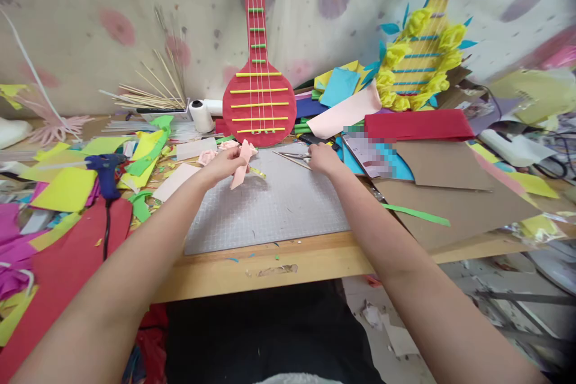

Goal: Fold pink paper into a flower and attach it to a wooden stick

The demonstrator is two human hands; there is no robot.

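One pale pink strip [242, 173] hangs over the gray mat [274, 210], pinched in the fingers of the left hand [225, 166]. The right hand [324, 159] grips scissors [297, 158] (their blades parted, pointing left), while crumpled pink pieces [207, 158] lie just beyond the left hand, near the red paper instrument [260, 109].

Looks like a craft workshop, judging by the glue gun [108, 175], cutting mat [274, 210], coloured scraps [65, 190] and wooden sticks [150, 99].

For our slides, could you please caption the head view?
Left hand holding a pale pink strip over a gridded grey mat, red craft lute behind.
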